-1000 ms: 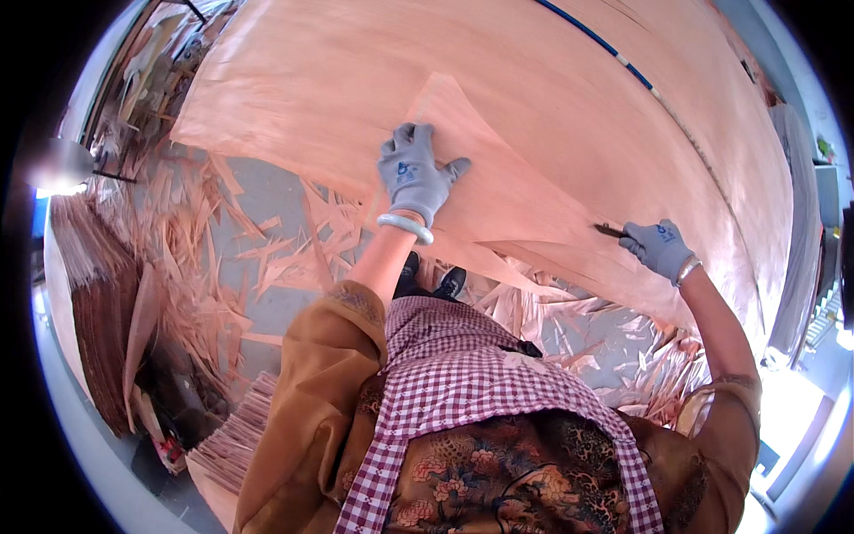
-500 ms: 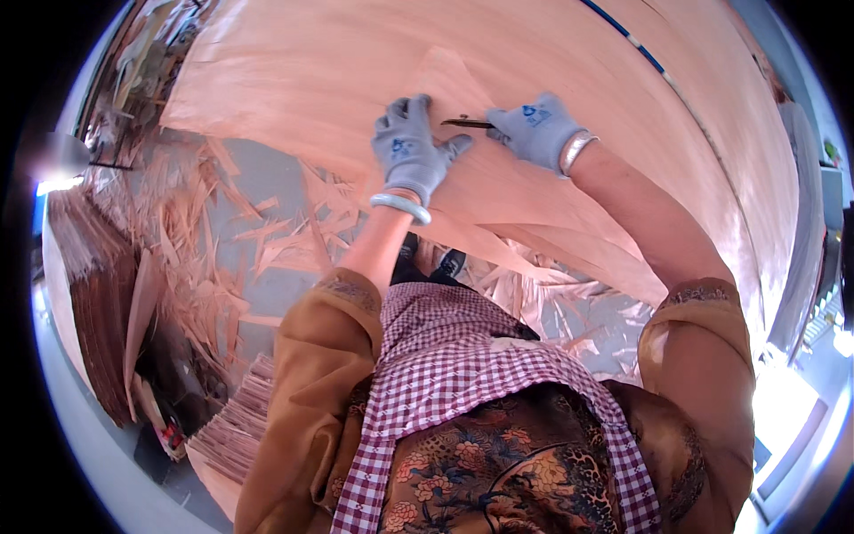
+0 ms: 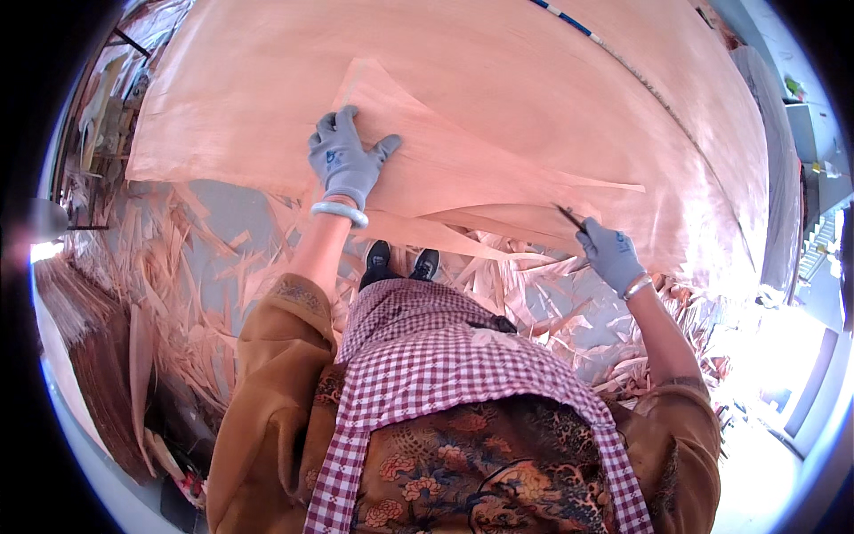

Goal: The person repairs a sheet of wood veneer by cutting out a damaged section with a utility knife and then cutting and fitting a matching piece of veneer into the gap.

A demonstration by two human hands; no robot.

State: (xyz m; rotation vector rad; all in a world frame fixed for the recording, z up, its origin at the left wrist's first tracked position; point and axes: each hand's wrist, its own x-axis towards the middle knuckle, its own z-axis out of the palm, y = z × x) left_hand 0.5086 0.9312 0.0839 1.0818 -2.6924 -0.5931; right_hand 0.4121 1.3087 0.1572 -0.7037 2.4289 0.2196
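Observation:
A broad sheet of thin pinkish wood veneer (image 3: 551, 107) lies spread out before me. My left hand (image 3: 345, 167), in a grey glove, rests on a tapering veneer piece (image 3: 436, 147) with its thumb out to the side. This piece runs from a point above the hand to a thin tip at the right. My right hand (image 3: 612, 254), gloved too, is closed around a slim dark knife (image 3: 570, 216). The blade points up and left, near the sheet's close edge. A loose flap of veneer (image 3: 525, 220) bows along that edge, left of the knife.
A blue-and-white rod (image 3: 569, 20) continues as a thin dark line across the sheet. Veneer scraps (image 3: 191, 276) litter the grey floor around my feet. Stacked veneer sheets (image 3: 98, 356) stand at the left. Bright light comes in at the lower right.
My right hand has drawn the knife toward me and to the right, from mid-sheet to its close edge. A long pointed cut edge now shows in the veneer. My left hand stays on the piece.

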